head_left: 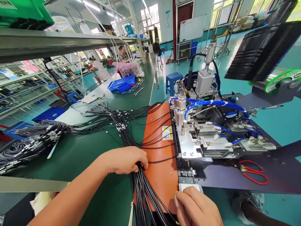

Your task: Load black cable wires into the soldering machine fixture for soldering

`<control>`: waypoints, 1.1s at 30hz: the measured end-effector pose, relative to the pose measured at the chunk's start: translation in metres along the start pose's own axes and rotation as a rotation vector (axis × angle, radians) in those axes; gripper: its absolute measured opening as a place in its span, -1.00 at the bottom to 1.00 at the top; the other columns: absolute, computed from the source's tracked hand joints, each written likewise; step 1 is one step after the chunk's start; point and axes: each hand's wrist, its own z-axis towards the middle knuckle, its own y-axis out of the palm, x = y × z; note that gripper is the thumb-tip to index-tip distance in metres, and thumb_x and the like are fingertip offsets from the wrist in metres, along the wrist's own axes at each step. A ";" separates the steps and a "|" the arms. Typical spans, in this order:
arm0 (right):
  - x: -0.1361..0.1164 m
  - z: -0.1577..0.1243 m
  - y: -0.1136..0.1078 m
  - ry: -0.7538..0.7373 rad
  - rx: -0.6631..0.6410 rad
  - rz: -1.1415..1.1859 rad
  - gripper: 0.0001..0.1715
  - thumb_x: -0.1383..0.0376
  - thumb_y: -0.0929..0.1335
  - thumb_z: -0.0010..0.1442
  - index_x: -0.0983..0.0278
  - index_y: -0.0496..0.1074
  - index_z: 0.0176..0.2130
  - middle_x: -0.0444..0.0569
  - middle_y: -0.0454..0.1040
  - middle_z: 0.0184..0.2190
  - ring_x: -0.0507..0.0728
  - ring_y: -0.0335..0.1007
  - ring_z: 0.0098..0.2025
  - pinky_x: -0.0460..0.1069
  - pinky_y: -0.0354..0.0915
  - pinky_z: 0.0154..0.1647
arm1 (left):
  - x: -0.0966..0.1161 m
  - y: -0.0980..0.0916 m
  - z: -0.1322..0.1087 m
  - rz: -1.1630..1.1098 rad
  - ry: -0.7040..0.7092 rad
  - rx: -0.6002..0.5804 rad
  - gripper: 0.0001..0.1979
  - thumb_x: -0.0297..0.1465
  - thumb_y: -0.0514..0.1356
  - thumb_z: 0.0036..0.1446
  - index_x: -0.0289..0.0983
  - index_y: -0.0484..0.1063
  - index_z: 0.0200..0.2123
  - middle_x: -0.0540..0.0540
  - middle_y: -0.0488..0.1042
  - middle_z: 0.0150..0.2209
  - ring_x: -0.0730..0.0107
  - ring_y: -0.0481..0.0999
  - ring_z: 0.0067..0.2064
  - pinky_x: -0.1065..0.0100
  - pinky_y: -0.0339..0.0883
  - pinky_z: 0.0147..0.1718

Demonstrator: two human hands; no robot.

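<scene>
My left hand (131, 160) is curled over a thick bundle of black cables (141, 185) at the edge of the orange plate (160, 122). Its fingertips are closed on some of the cables. At the front end of the machine (199, 131), my right hand (199, 207) has its thumb and fingers drawn together beside a small white block (188, 187). What lies between those fingers is hidden; one cable end reaches close below them. Several single cables run across the orange plate into the machine's side.
Red-handled scissors (255, 172) lie on the machine's dark base. More bundled cables (47, 138) spread over the green table (77, 157) at the left. Blue trays (122, 84) and wrenches (138, 88) sit farther back. A shelf (58, 44) overhangs the left side; people sit beyond.
</scene>
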 end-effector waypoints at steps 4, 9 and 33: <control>-0.005 0.004 -0.008 0.025 -0.006 0.107 -0.82 0.50 0.31 0.22 0.30 0.43 -0.19 -0.05 0.35 -0.52 0.07 0.30 -0.52 -0.06 0.27 -0.53 | -0.003 0.003 0.009 -0.017 0.019 0.001 -0.63 -0.76 0.22 -0.07 -0.23 0.61 -0.30 0.00 0.54 -0.33 0.42 0.50 -0.35 0.50 0.29 -0.40; -0.009 0.012 -0.033 0.257 -0.051 0.388 -0.80 0.44 0.25 0.32 0.27 0.42 -0.12 -0.01 0.44 -0.36 0.07 0.43 -0.36 -0.07 0.40 -0.33 | -0.006 -0.003 0.013 -0.094 0.067 0.107 -0.81 -0.59 0.21 0.15 -0.26 0.60 -0.27 -0.05 0.52 -0.30 0.43 0.53 -0.26 0.51 0.35 -0.26; 0.003 -0.005 -0.065 0.946 0.113 0.325 -0.65 0.06 0.32 0.33 0.21 0.54 -0.08 -0.08 0.52 -0.40 0.00 0.34 -0.56 -0.17 0.31 -0.59 | 0.074 0.081 0.074 -0.189 0.440 0.751 -0.80 -0.47 0.10 0.31 -0.28 0.53 -0.15 -0.15 0.45 -0.31 0.34 0.45 -0.29 0.37 0.39 -0.33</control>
